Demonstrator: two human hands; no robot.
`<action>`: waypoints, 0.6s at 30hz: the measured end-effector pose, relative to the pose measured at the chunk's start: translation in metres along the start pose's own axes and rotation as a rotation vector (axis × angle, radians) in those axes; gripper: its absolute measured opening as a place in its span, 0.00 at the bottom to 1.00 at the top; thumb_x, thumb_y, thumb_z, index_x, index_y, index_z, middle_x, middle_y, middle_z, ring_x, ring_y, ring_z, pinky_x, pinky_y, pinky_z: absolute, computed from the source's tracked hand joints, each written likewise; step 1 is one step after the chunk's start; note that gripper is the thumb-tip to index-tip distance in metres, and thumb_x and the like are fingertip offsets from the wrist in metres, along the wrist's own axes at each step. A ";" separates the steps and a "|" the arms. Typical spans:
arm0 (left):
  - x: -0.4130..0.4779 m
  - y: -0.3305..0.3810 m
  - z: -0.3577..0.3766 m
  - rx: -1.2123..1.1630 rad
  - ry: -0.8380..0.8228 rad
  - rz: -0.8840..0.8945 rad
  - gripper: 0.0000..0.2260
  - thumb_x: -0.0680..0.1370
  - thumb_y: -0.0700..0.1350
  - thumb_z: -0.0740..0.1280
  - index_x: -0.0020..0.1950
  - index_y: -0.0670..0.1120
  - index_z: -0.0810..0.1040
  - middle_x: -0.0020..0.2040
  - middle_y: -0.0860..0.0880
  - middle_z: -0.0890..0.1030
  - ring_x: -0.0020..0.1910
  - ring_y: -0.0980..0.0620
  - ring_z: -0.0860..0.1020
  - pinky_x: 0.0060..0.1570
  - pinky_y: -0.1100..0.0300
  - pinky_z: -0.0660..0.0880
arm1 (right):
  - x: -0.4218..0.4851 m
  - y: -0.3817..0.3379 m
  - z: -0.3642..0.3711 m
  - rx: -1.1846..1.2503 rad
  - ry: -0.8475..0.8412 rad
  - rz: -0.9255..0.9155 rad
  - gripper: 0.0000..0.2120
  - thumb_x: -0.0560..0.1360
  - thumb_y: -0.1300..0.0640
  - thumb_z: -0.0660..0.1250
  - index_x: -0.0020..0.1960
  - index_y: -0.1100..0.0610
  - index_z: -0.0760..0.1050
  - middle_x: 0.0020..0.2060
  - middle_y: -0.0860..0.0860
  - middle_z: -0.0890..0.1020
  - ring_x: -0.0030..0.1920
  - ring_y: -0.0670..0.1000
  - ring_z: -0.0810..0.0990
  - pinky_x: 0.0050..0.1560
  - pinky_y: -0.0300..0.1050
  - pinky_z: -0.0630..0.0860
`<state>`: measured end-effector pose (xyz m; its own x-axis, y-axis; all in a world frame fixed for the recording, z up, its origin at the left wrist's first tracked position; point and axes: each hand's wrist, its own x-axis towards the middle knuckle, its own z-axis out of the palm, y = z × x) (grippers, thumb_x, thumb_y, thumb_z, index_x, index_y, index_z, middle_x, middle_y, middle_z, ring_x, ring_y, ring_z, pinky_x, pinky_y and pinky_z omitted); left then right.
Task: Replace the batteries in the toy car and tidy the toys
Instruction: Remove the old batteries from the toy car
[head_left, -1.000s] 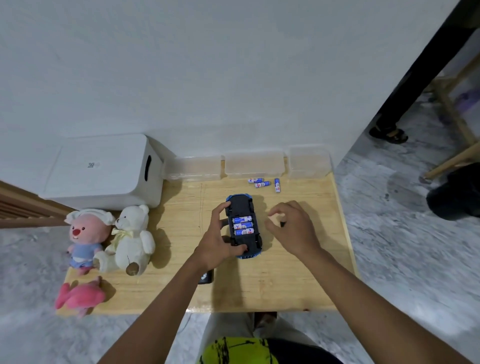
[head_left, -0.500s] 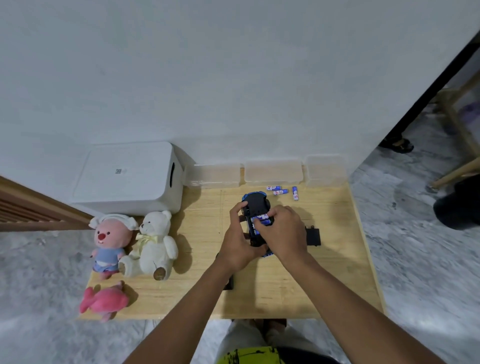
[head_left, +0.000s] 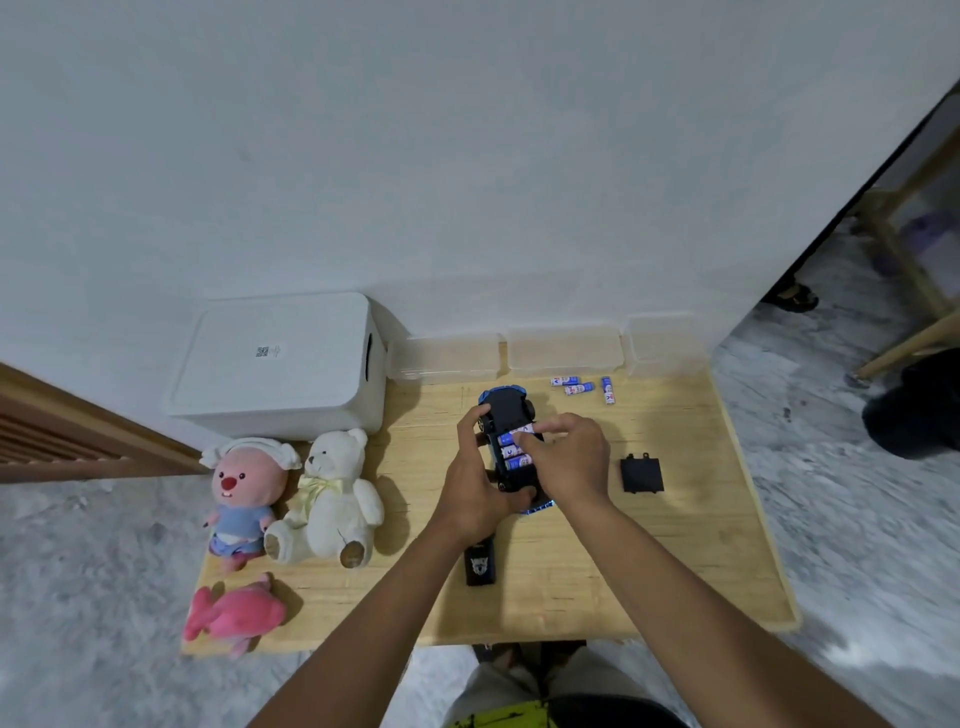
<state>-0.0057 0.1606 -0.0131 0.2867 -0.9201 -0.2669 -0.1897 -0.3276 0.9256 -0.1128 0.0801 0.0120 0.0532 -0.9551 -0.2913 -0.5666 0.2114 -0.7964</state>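
At left of frame, on the worktop (head_left: 675, 571): storage box (head_left: 275, 364) shut, three plush toys (head_left: 291, 499) not yet tidied. At centre, toy car (head_left: 506, 415) belly-up, cover off, three batteries (head_left: 511, 449) seated in the bay. Left hand (head_left: 475, 499) clamped round the car; right hand (head_left: 569, 465) with fingers (head_left: 527, 441) pressed together on a seated cell. Right of centre, battery cover (head_left: 642, 474) lying apart, three loose batteries (head_left: 584, 387) above it. Left to do, seemingly: swap or seating, cover, tidying.
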 end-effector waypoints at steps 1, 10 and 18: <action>0.000 0.000 -0.002 0.004 -0.007 -0.001 0.51 0.67 0.33 0.81 0.79 0.57 0.54 0.63 0.57 0.76 0.49 0.63 0.83 0.44 0.69 0.78 | -0.003 -0.002 0.002 0.034 0.000 -0.039 0.05 0.71 0.55 0.78 0.41 0.51 0.81 0.44 0.45 0.83 0.48 0.45 0.83 0.46 0.40 0.78; -0.002 -0.002 -0.021 -0.031 -0.028 -0.005 0.48 0.68 0.33 0.79 0.77 0.61 0.55 0.68 0.49 0.74 0.52 0.63 0.83 0.51 0.51 0.84 | 0.003 -0.017 -0.017 0.279 -0.015 -0.176 0.07 0.71 0.54 0.78 0.48 0.51 0.84 0.43 0.43 0.86 0.47 0.39 0.84 0.49 0.33 0.79; 0.003 0.002 -0.023 0.011 -0.046 0.002 0.49 0.69 0.33 0.78 0.77 0.61 0.54 0.69 0.48 0.74 0.50 0.66 0.82 0.50 0.51 0.85 | 0.010 -0.019 -0.022 -0.215 -0.236 -0.170 0.12 0.81 0.54 0.62 0.53 0.56 0.83 0.44 0.46 0.82 0.46 0.46 0.80 0.38 0.33 0.70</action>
<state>0.0168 0.1623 -0.0059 0.2427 -0.9296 -0.2775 -0.2009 -0.3280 0.9231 -0.1194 0.0619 0.0353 0.3356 -0.8933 -0.2989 -0.6919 -0.0183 -0.7218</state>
